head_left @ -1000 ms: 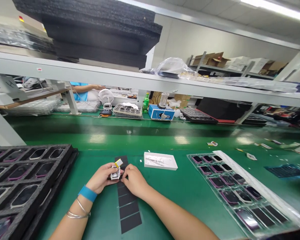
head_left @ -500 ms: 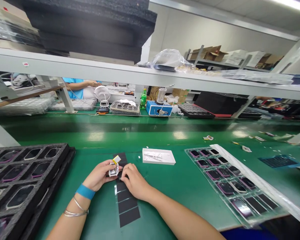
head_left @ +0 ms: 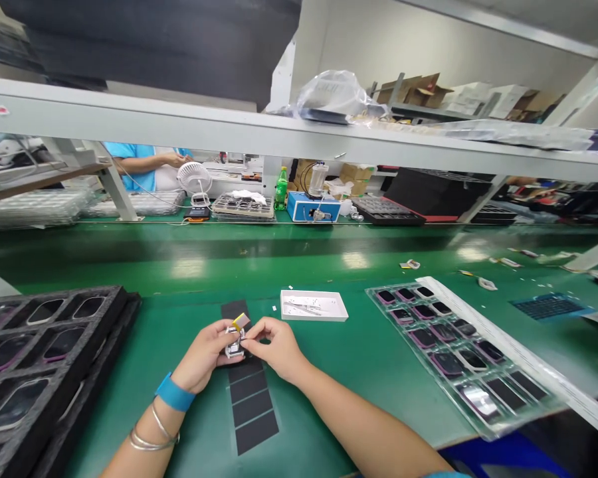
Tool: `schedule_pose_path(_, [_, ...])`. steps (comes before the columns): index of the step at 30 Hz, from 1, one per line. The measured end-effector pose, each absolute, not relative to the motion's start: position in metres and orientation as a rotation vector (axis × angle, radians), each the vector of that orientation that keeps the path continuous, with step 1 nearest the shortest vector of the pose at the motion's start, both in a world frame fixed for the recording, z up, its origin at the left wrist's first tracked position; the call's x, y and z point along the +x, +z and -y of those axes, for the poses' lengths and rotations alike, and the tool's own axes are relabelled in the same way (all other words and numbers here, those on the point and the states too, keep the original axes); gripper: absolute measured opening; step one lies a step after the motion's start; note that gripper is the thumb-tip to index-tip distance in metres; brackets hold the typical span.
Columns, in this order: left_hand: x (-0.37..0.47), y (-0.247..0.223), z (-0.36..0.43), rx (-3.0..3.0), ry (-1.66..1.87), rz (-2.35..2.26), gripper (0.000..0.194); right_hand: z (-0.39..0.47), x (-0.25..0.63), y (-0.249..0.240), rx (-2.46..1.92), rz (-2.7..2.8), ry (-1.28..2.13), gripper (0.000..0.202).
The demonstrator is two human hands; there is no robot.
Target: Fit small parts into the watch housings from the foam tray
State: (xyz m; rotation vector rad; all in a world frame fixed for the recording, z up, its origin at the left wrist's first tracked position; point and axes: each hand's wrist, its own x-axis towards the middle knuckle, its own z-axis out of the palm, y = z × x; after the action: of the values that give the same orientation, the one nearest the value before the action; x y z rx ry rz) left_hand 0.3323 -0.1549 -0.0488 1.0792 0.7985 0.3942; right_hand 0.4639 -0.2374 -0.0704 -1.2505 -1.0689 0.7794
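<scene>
My left hand (head_left: 210, 350) holds a small white watch case (head_left: 234, 346) between thumb and fingers, its inner parts facing up. A flat battery (head_left: 241, 321) with a yellow end sticks up from the case. My right hand (head_left: 276, 346) is closed in a pinch at the right edge of the case; whatever its fingertips hold is too small to make out. Beneath both hands lies a clear strip with black rectangular stickers (head_left: 256, 422), partly covered by them. Just beyond, a white shallow box (head_left: 339, 307) contains tweezers (head_left: 301, 305) and tiny pieces.
Black foam trays (head_left: 107, 358) with framed watch screens stand at left. A clear plastic tray (head_left: 498, 431) with more screens lies at right, a long white strip (head_left: 553, 378) along it. A shelf beam (head_left: 219, 129) crosses above. A co-worker (head_left: 147, 166) sits behind the bench.
My right hand has risen from beside the black strip to the edge of the watch case, its thumb and finger now pinched there. The case has tilted slightly in my left hand.
</scene>
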Motion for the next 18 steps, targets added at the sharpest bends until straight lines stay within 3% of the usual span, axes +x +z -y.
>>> schedule_pose_path(7, [0.3336,-0.0466,0.1581,1.077,0.384,-0.812,0.038,0.2366,0.4623,-0.0705,-1.212,1.060,0.798,0.022])
schedule_pose_path(18, [0.3336,-0.0490,0.1593,1.074,0.399,-0.817,0.036,0.2397,0.4597,-0.0647,-1.304,1.154,0.707,0.014])
